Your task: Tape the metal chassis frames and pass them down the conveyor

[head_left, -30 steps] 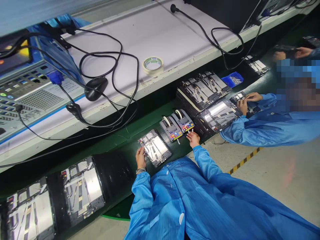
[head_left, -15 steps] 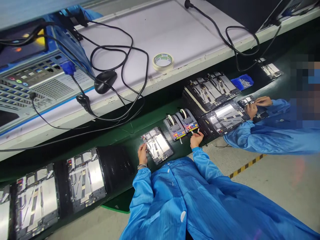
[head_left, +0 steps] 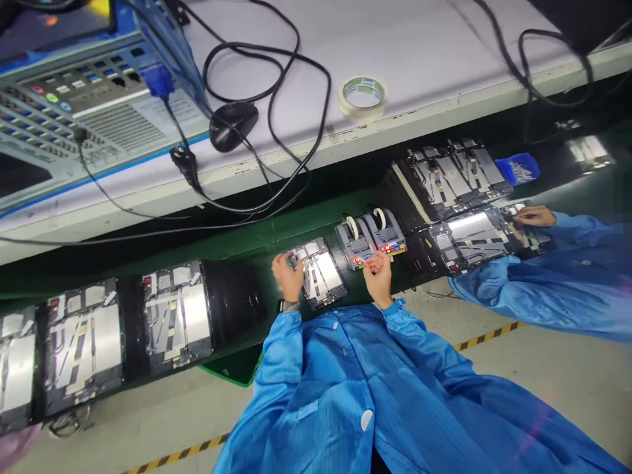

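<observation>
An opened tablet (head_left: pixel 323 273) lies on the dark green bench before me, its silver batteries and flex cables bare. At its upper left corner is my left hand (head_left: pixel 289 278), fingers curled and closed; anything between the fingertips is too small to make out. My right hand (head_left: pixel 378 280) is at the front of two grey tape dispensers (head_left: pixel 356 243), just right of the tablet. Its thumb and fingers pinch together on what looks like a short strip of tape at the left dispenser. White tape rolls (head_left: pixel 352 227) stand in the dispensers.
More opened tablets (head_left: pixel 178 316) lie in a row at left. To the right are stacked tablets (head_left: pixel 447 178), a blue tray of small parts (head_left: pixel 518 169) and a co-worker's hand (head_left: pixel 536 215). A shelf above holds a tape roll (head_left: pixel 364 95), mouse (head_left: pixel 234 125), cables and computer (head_left: pixel 123 112).
My right hand has moved left, from the right dispenser to the front of the left one. My left hand has shifted from the tablet's left edge up to its corner. The view has shifted.
</observation>
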Action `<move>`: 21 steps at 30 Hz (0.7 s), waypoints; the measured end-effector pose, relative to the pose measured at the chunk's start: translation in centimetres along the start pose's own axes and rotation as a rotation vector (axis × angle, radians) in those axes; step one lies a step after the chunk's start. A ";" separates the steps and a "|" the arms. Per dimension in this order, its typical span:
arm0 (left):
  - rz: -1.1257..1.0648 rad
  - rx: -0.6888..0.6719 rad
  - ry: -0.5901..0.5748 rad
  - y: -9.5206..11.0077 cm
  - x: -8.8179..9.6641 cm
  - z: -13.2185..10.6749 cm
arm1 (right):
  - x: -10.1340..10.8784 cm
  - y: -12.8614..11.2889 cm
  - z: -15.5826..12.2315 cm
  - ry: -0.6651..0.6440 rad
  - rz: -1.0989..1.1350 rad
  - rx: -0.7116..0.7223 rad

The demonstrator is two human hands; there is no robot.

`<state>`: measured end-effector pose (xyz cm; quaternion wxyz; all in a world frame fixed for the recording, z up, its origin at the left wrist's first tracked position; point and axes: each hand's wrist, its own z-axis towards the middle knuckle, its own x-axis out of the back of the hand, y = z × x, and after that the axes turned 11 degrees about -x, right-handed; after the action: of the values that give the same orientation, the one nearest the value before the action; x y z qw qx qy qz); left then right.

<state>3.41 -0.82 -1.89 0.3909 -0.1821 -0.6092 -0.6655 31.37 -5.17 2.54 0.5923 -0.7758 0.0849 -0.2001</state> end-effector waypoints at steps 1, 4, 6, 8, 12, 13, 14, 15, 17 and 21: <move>0.030 -0.030 -0.063 0.9 -0.3 0.3 | -0.9 -0.7 0.5 -0.053 -0.011 0.014; 0.170 -0.081 -0.213 2.9 -1.7 1.2 | -3.6 -2.0 2.2 -0.185 -0.043 0.046; 0.249 -0.083 -0.254 3.9 -2.8 1.6 | -5.3 -2.2 3.4 -0.249 -0.063 0.068; 0.290 -0.077 -0.260 4.8 -3.7 2.0 | -6.6 -2.1 4.7 -0.287 -0.104 0.076; 0.321 -0.047 -0.300 5.8 -5.0 3.0 | -8.4 -1.1 7.3 -0.317 -0.228 0.030; 0.324 -0.036 -0.320 5.8 -5.1 3.2 | -8.7 -0.8 7.8 -0.319 -0.256 0.020; 0.323 -0.028 -0.340 5.6 -5.2 3.5 | -9.0 -0.5 8.4 -0.321 -0.283 0.018; 0.319 -0.025 -0.358 5.5 -5.1 3.7 | -9.4 -0.4 8.8 -0.324 -0.310 0.024; 0.306 -0.030 -0.385 4.9 -4.8 4.1 | -10.2 -0.3 9.5 -0.334 -0.374 0.065; 0.301 -0.016 -0.417 4.3 -4.4 4.7 | -12.0 -1.2 10.3 -0.411 -0.577 0.249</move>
<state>8.27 5.18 -1.32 0.3500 -0.4069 -0.6374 -0.5528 24.59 8.67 -1.12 0.6062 -0.7137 -0.2829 -0.2078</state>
